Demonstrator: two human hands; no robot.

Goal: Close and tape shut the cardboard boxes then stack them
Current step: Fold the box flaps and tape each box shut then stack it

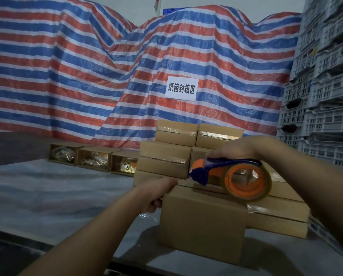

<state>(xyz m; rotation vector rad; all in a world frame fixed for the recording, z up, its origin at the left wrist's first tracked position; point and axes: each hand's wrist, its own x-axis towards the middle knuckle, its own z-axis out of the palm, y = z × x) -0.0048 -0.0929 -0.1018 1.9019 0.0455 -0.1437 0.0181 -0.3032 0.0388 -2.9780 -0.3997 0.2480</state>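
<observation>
Taping the near cardboard box, standing on the table at the front edge. Left hand gripping the box's upper left corner, probably for keeping it steady and the flaps down. Right hand wrapped around the blue handle of the tape dispenser, pressing its front end onto the top seam so the tape is sticking along it. Sealed boxes stacked just behind; open boxes waiting farther left.
</observation>
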